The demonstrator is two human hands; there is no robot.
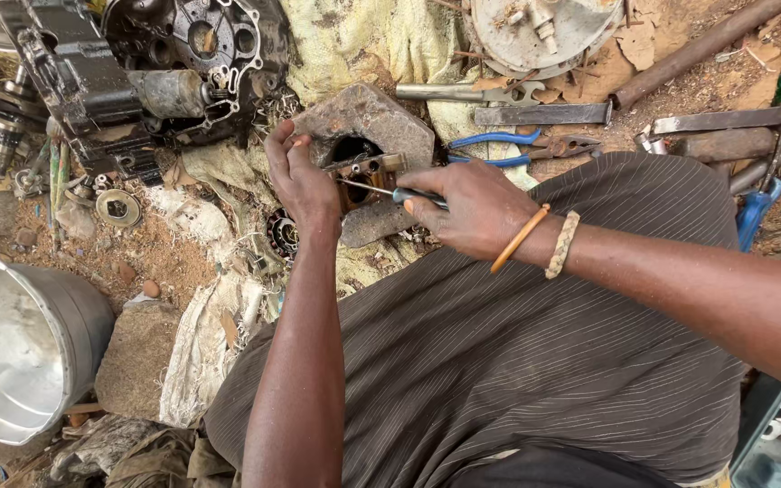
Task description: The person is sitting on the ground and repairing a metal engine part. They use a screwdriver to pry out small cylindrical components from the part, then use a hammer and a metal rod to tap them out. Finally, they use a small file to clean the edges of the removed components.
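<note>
My left hand (300, 176) grips a small brass-coloured metal part (368, 172) and holds it steady on a grey stone block (368, 117) with a dark hole in it. My right hand (467, 208) is closed around a screwdriver (390, 192) with a dark handle. Its thin shaft points left into the part. Two bracelets sit on my right wrist. My lap, in grey striped cloth (517, 343), fills the lower middle.
A dark engine casing (137, 72) lies at top left and a round bearing (282, 233) beside my left wrist. A metal bucket (20, 348) stands at left. Blue-handled pliers (522, 149), a wrench (467, 92), a flat bar (544, 114) and a pipe (698, 45) lie beyond the block.
</note>
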